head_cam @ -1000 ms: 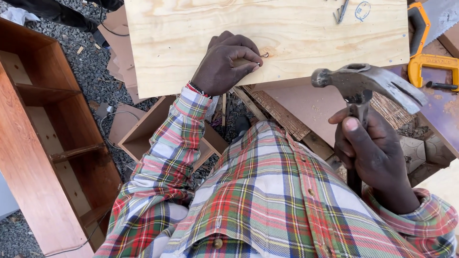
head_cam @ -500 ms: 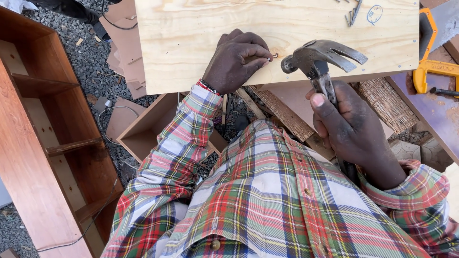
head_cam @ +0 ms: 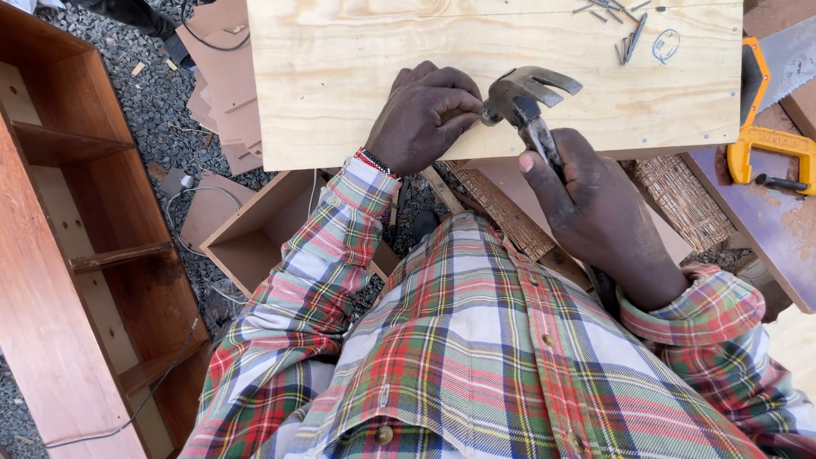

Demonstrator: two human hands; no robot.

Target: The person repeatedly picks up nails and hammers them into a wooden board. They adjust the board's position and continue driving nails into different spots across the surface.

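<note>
Since the earlier frames your right hand (head_cam: 608, 212) has swung the claw hammer (head_cam: 520, 95) down from beside your chest to the plywood board (head_cam: 340, 76), so that its face now meets the tips of your left hand's fingers (head_cam: 455, 106). Your right hand is closed firmly round the hammer's handle, thumb laid along the shaft. Your left hand (head_cam: 416, 115) rests knuckles-up on the near edge of the board, fingers pinched narrow at a point just in front of the hammer face; whatever they pinch is too small to make out.

Containers: an open wooden box (head_cam: 255, 238) lies below your left forearm, on the gravel (head_cam: 153, 102); it shows bare inner walls. Further out from your left hand stands a brown cabinet carcass (head_cam: 68, 255) with shelves fitted, its compartments open. A cable (head_cam: 183, 200) trails between the box and the cabinet.

On the board beyond your right hand, a loose scatter of nails (head_cam: 625, 34) lies beside a small pen-drawn oval mark (head_cam: 665, 44). Out past your right hand, well apart, an orange and yellow clamp (head_cam: 769, 140) rests on a dark purple-brown table (head_cam: 765, 221), with a saw blade (head_cam: 786, 55) touching the clamp's far end. Woven brown panels (head_cam: 680, 191) lie under the board's near edge, just beside your right hand.
</note>
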